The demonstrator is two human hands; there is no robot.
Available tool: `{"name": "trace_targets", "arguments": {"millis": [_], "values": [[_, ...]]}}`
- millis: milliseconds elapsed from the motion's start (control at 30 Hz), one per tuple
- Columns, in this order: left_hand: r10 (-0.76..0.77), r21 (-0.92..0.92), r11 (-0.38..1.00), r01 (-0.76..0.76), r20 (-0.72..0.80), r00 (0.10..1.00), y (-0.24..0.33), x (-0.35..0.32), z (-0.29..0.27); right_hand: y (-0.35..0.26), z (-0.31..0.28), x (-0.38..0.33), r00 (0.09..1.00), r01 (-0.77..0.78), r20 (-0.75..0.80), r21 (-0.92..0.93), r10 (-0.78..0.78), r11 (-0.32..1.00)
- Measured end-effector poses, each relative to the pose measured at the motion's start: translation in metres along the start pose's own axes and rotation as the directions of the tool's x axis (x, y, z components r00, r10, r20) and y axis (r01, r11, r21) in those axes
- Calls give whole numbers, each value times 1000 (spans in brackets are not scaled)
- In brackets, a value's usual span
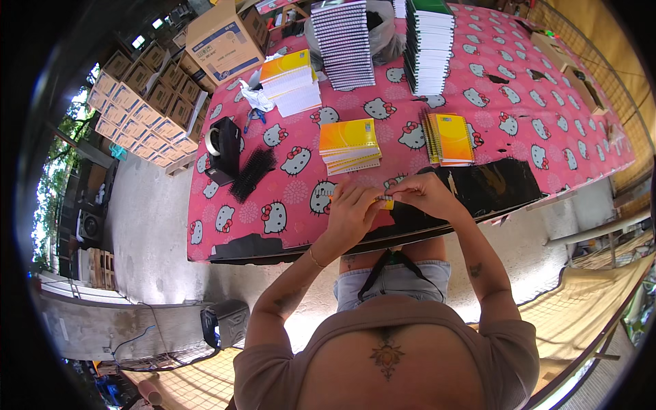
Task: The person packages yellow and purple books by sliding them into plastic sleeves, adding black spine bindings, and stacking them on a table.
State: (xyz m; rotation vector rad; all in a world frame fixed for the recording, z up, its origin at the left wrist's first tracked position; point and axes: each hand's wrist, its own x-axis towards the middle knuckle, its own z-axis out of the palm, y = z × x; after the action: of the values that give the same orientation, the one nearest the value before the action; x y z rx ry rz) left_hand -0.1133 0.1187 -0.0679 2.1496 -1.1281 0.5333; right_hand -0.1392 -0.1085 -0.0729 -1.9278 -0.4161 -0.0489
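Observation:
At the table's near edge, both hands are on a small yellow notebook (387,203) seen nearly edge-on, with a row of coils or holes along its upper edge. My left hand (350,213) is closed over its left part and hides most of it. At the right end, the fingers of my right hand (427,195) are pinched together on the bound edge; what exactly lies between the fingertips is too small to tell. Just beyond my hands lies a fanned stack of yellow-covered notepads (350,142). To its right are spiral-bound yellow notebooks (451,139).
A pink cartoon-print cloth covers the table (301,219). On the left are black binding coils (253,174) and a tape dispenser (223,154). Farther back stand a yellow-topped paper stack (290,82), tall spiral-notebook stacks (343,48) (430,51) and a carton (222,44). Boxes (147,113) are piled left.

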Motion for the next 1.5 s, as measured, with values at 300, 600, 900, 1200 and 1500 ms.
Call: {"name": "trace_targets", "arguments": {"millis": [300,600,900,1200,1500], "values": [[-11,10,1000,11,25,1000,5,3,-6,3,14,1,985,149,-88,-27,-151,988],[-197,-112,977,180,-170,966,24,30,-33,-61,54,-7,759,149,-610,-178,-228,973],[35,206,978,-29,-29,999,-97,58,-8,-18,-83,-3,798,88,-603,79,-22,993],[128,257,959,-121,-11,992,-96,55,-9,31,-118,34,996,86,83,-939,-23,333],[-24,102,995,23,6,1000,-108,55,-18,8,-37,47,926,211,-204,-420,-318,883]]}}
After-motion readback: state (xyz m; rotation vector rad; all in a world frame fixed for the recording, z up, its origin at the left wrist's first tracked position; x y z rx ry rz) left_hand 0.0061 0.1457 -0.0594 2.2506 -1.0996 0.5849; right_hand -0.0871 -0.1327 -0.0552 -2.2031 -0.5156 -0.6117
